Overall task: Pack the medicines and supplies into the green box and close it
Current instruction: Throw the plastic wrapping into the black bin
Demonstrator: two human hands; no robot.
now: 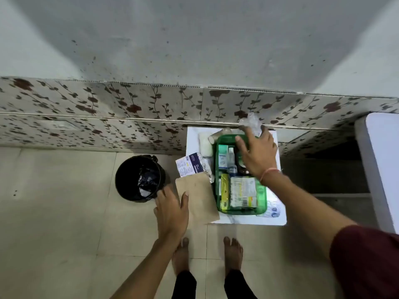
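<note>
The green box (262, 199) stands open on a small white table (274, 221), filled with a teal carton (222, 157), a small clear bottle (231, 160) and a pack of cotton swabs (243, 192). My right hand (258, 154) hovers over the far part of the box with fingers spread; whether it touches anything below is hidden. My left hand (171, 210) rests on a brown paper envelope (198, 197) at the table's left edge, thumb on top. A medicine carton (191, 166), a foil strip (206, 169) and white bandage rolls (205, 143) lie left of the box.
A black bin (139, 178) with a liner stands on the tiled floor left of the table. Crumpled clear plastic (251, 123) lies at the table's far edge against the floral-tiled wall. A white surface (380, 165) juts in at the right. My bare feet (207, 253) stand before the table.
</note>
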